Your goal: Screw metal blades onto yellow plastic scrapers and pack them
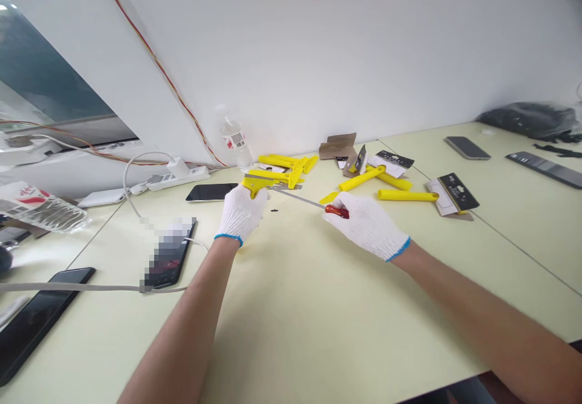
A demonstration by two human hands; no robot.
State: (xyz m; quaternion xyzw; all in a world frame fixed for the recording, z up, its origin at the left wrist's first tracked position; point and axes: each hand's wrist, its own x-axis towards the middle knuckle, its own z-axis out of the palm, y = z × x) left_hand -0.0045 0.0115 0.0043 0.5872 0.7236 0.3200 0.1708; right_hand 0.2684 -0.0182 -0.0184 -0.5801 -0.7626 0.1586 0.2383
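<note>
My left hand (242,211), in a white knit glove with a blue cuff, is closed around a yellow plastic tool part (255,184) with a grey metal strip along it. In my right hand (369,224), gloved the same way, is a screwdriver (337,212) with a red handle. Its long shaft points left, and the tip reaches the yellow part; whether it touches a screw is too small to tell. Just behind my left hand lies a pile of similar yellow parts (295,172). A small dark piece (274,210) rests on the table between my hands.
Yellow tube handles (404,195) with black-and-white cards (452,195) lie at the back right, near brown cardboard (337,147). A water bottle (234,139) stands by the wall. Phones (170,258), cables and a power strip (179,178) occupy the left; another phone (467,147) is far right.
</note>
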